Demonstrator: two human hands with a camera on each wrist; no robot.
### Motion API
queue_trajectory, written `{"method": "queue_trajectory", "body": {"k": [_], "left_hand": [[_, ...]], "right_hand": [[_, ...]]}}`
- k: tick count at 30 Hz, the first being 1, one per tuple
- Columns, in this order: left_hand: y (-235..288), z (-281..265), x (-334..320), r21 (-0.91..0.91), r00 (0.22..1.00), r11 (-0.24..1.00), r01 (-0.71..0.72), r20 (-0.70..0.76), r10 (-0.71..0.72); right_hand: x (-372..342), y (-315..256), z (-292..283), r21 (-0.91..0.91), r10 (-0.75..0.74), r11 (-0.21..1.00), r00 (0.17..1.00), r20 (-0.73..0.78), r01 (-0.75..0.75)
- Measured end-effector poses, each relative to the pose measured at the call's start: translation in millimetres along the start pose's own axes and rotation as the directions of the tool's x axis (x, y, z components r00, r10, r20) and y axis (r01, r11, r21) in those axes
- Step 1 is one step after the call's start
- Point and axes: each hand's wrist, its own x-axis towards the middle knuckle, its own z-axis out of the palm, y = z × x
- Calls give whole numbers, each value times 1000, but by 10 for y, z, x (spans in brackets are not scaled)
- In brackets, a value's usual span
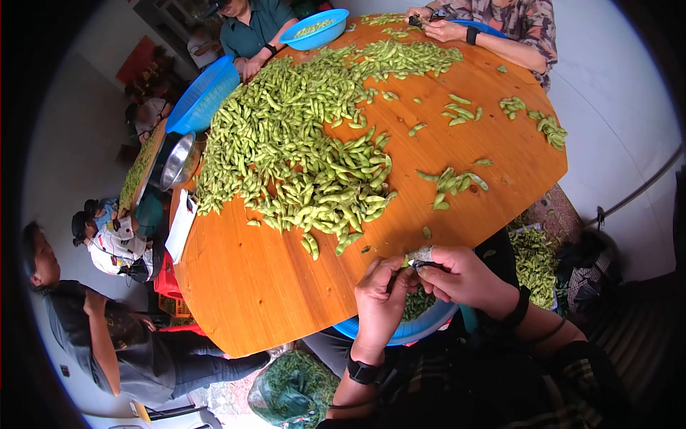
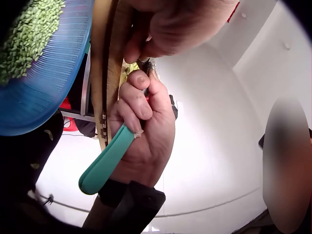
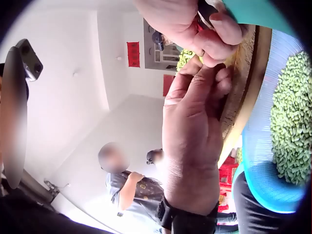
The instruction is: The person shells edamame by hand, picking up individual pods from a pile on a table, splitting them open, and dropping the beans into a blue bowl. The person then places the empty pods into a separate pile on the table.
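Observation:
In the head view my left hand (image 1: 379, 294) is at the table's near edge, its thumb and fingers pinching a green soybean pod (image 1: 406, 262). My right hand (image 1: 468, 280) meets it there, fingertips right at the pod. Its fingers curl round a tool with a long teal handle (image 2: 105, 163); the working end is mostly hidden by the fingers. A pale patterned wrap (image 1: 420, 254) covers one right fingertip. Below both hands sits a blue basin (image 3: 258, 170) holding shelled green beans (image 3: 292, 117). A large heap of pods (image 1: 300, 143) covers much of the wooden table (image 1: 257, 286).
Small pod clusters (image 1: 457, 182) lie to the right on the table. A blue basket (image 1: 204, 96), a metal bowl (image 1: 179, 161) and another blue basin (image 1: 314, 32) stand along the far side. People sit across and stand at left. A bag of greens (image 1: 296, 386) rests on the floor.

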Motion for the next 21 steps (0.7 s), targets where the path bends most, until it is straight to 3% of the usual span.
{"method": "queue_trajectory", "body": {"k": [6, 9, 10, 12, 13, 15, 19, 21], "left_hand": [[-13, -45, -6, 87, 995, 993, -81, 62, 76], [30, -84, 18, 31, 995, 999, 27, 91, -30], [59, -91, 29, -73, 989, 989, 129, 84, -123], [106, -84, 47, -229, 969, 942, 247, 62, -239], [121, -84, 53, -229, 969, 942, 246, 61, -238], [138, -87, 56, -337, 967, 906, 255, 66, -247], [161, -103, 52, -386, 952, 872, 300, 60, -300], [156, -72, 41, -501, 956, 820, 277, 54, -290]], "right_hand": [[-7, 37, 12, 120, 46, 992, 998, -43, -40], [-17, -15, -18, 99, 70, 993, 997, -33, -67], [-30, -34, -19, 97, 70, 993, 997, -33, -67], [-38, -76, -19, -181, -104, 980, 987, -126, 80], [-30, -75, -13, -182, -105, 980, 987, -125, 81], [-9, -41, 6, -415, -426, 850, 887, -179, 324], [20, 12, 51, -407, -437, 831, 898, -56, 379], [-23, 37, 97, -395, -374, 860, 926, -56, 323]]}}
